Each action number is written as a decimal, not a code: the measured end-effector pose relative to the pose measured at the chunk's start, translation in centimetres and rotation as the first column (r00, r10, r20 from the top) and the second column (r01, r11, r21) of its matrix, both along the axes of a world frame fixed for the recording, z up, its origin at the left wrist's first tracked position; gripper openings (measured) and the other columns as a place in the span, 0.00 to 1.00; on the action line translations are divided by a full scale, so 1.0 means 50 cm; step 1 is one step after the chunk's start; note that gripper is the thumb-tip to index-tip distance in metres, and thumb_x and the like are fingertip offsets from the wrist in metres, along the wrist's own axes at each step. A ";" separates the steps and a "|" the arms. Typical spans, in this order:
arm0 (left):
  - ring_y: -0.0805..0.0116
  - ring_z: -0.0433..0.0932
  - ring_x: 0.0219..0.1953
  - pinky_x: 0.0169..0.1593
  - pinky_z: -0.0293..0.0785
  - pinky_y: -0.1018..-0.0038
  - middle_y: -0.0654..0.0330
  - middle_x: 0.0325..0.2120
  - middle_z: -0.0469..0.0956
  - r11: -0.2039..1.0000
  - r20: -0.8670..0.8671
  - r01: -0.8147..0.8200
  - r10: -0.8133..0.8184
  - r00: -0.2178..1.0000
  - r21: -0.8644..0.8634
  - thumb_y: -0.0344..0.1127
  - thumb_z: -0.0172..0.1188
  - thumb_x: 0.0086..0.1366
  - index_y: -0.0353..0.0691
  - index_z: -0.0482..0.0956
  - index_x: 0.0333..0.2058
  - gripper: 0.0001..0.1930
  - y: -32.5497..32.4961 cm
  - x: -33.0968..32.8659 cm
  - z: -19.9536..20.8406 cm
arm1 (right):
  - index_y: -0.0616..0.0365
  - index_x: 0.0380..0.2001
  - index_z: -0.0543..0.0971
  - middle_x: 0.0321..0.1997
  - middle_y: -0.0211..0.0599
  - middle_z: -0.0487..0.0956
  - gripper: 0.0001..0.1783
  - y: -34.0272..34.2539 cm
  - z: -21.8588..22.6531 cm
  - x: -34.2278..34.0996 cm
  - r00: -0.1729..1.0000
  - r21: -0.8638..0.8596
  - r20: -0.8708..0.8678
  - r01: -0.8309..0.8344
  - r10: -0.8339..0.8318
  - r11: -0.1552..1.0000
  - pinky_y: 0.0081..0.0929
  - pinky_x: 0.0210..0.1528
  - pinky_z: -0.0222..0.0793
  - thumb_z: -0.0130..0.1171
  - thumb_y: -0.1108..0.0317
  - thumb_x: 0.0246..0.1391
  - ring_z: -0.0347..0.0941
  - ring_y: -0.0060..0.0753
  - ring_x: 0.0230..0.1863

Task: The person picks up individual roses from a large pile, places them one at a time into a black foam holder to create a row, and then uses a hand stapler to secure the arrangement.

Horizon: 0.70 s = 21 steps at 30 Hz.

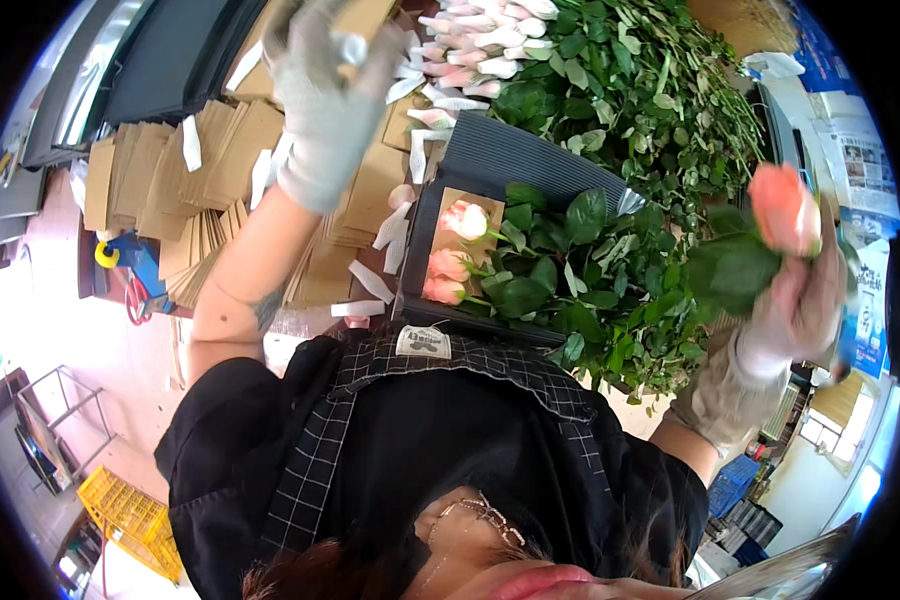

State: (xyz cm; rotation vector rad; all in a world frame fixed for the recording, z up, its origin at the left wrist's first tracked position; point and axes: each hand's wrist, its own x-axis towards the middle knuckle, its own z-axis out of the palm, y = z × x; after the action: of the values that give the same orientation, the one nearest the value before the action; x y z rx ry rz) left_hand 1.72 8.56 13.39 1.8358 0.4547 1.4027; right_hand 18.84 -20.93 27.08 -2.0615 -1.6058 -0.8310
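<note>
My left hand (322, 115), in a pale glove, is raised over the cardboard at the far left. Its fingers are spread and partly blurred; a small white piece (350, 47) shows between them, and whether they touch it is unclear. At the right, my gloved right hand (810, 305) is closed around a coral-pink rose (787, 210) with a large green leaf. Before me an open black box (515, 150) has a brown card (490, 212) inside, with several pale and pink rose heads (452, 265) lying on it. Their leafy stems (570, 235) reach out to the right.
Sleeved roses (485, 45) are heaped at the back beside a big pile of leafy stems (660, 90). Cardboard pieces (195, 160), loose white sleeves (371, 282) and a blue tape dispenser (135, 258) are on the left. A yellow crate (135, 520) stands on the floor.
</note>
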 end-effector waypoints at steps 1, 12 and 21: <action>0.69 0.77 0.33 0.41 0.73 0.74 0.61 0.27 0.78 0.982 -0.099 0.149 -0.137 0.986 0.118 0.31 0.63 0.56 0.39 0.77 0.41 0.13 -0.013 -0.023 -0.021 | 0.64 0.50 0.74 0.42 0.47 0.81 0.16 -0.002 0.001 -0.023 0.999 0.002 -0.034 -0.026 0.026 1.000 0.32 0.43 0.78 0.47 0.74 0.60 0.80 0.44 0.37; 0.45 0.71 0.51 0.49 0.72 0.54 0.43 0.45 0.73 0.752 -0.877 0.647 -0.389 0.280 -0.127 0.55 0.58 0.57 0.55 0.72 0.53 0.26 -0.163 -0.088 -0.150 | 0.43 0.51 0.75 0.32 0.34 0.73 0.24 0.104 -0.435 -0.101 0.899 -0.462 -0.438 -0.216 -0.010 0.860 0.37 0.32 0.70 0.58 0.73 0.47 0.73 0.43 0.31; 0.57 0.79 0.23 0.43 0.67 0.58 0.56 0.20 0.78 0.749 -0.849 0.649 -0.425 0.314 -0.135 0.48 0.56 0.59 0.45 0.68 0.55 0.27 -0.182 -0.113 -0.190 | 0.45 0.49 0.75 0.29 0.30 0.72 0.23 0.119 -0.444 -0.098 0.914 -0.552 -0.399 -0.309 0.080 0.774 0.35 0.33 0.70 0.56 0.71 0.47 0.72 0.38 0.32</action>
State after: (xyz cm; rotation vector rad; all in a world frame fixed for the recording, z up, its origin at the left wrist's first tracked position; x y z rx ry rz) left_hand -3.93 -0.56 3.91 2.4841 0.0590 -0.0321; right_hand 13.96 -14.98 4.88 -2.2028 -1.9933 0.1837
